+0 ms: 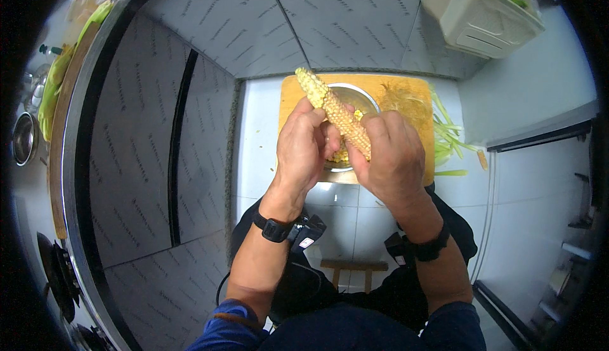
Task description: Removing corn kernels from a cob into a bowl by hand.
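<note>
Both my hands hold one corn cob [341, 115] tilted over a steel bowl [358, 89]. Most of its visible side is stripped of kernels; pale yellow kernels remain at its upper left tip. My left hand [300, 144] grips the cob's middle, with the thumb pressed against it. My right hand [395, 153] is closed around the lower right end. Loose yellow kernels [338, 156] lie in the bowl, partly hidden by the cob and hands. The bowl stands on a wooden board [297, 87], where brown corn silk [404, 96] is spread at the right.
Green husks [445, 137] and a small cob piece [482, 160] lie on the tiled floor right of the board. A white bin [480, 23] with a plastic liner is at the upper right. On the left counter lie unhusked corn ears [53, 84] and a metal bowl [24, 139].
</note>
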{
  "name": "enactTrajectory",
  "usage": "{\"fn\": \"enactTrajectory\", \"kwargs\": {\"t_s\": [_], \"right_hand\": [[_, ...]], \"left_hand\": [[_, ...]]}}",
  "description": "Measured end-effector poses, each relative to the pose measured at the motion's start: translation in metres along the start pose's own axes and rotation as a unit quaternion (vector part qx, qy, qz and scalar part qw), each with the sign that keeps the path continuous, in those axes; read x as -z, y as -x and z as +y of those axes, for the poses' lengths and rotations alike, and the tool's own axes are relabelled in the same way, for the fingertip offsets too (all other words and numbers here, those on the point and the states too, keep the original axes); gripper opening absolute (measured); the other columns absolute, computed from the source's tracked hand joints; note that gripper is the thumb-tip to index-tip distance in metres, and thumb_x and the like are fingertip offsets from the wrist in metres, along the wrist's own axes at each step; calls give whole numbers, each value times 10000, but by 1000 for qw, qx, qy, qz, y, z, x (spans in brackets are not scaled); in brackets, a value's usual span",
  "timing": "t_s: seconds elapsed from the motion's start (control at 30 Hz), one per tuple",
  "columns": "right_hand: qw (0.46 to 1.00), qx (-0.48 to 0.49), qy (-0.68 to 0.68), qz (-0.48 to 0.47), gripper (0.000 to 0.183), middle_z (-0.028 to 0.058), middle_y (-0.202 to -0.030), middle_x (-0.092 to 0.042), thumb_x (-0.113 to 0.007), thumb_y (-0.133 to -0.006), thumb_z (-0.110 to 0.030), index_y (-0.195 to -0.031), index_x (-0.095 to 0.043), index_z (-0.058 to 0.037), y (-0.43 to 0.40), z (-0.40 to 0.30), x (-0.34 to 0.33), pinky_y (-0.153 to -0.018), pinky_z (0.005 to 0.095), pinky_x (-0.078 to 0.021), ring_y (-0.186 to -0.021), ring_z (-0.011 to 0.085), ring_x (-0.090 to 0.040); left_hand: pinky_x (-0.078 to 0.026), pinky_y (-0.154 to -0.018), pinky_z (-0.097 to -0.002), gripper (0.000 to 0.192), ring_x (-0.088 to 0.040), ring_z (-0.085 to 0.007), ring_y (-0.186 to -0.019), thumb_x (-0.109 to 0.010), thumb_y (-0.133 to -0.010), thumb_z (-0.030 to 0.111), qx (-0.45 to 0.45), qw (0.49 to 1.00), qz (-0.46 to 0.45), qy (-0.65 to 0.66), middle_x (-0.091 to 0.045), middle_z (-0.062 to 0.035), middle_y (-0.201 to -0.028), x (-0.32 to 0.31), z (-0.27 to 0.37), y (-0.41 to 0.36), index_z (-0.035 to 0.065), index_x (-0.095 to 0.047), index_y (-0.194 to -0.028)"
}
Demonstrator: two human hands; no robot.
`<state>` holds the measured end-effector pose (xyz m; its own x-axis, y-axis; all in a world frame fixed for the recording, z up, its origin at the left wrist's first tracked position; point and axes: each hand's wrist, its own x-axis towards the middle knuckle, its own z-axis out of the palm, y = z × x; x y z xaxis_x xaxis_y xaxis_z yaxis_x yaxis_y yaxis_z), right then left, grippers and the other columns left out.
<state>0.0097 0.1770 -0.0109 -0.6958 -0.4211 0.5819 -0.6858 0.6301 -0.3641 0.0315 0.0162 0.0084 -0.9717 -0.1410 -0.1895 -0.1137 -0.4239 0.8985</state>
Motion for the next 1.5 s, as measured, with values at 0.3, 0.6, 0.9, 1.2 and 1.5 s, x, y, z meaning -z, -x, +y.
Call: {"fn": "enactTrajectory", "kwargs": {"t_s": [0.3,0.6,0.9,1.2,1.5], "right_hand": [[991,-44,-102,-80,443,170,-894,-637,-753,-803,-160,-1157,-530,-17,8,-3,-9,-627,460,-532,-704,377,-660],[992,-40,-84,-90,447,156,-867,-613,-753,-785,-157,-1161,-541,-43,8,-8,-10,-629,447,-532,-704,360,-655],[994,-41,-65,-72,476,145,-882,-614,-763,-764,-164,-1174,-548,-53,8,-2,-11,-644,440,-532,-709,348,-654],[995,-47,-62,-66,494,141,-909,-609,-771,-756,-152,-1184,-546,-50,10,0,-11,-640,435,-525,-707,344,-649],[996,-28,-7,-86,492,126,-901,-567,-756,-754,-123,-1205,-575,-43,5,-6,0,-688,430,-505,-780,318,-631]], "left_hand": [[-358,-510,-217,342,-412,-89,-560,-385,-1023,258,11,997,-17,75,-679,-126,-1081,6,2,-3,19,-535,-1215],[-406,-585,-231,330,-412,-79,-568,-366,-992,203,0,994,-4,108,-685,-127,-1036,8,-5,-5,8,-537,-1196],[-407,-579,-239,385,-421,-111,-577,-391,-950,188,12,992,-34,120,-676,-155,-1095,13,-3,-7,-14,-521,-1250],[-408,-575,-222,429,-451,-102,-602,-393,-940,155,5,997,-27,77,-671,-170,-1153,9,-3,-6,-37,-517,-1302],[-406,-553,-208,432,-482,-99,-620,-411,-970,251,10,996,-8,84,-691,-157,-1116,10,-3,-8,-26,-539,-1276]]}}
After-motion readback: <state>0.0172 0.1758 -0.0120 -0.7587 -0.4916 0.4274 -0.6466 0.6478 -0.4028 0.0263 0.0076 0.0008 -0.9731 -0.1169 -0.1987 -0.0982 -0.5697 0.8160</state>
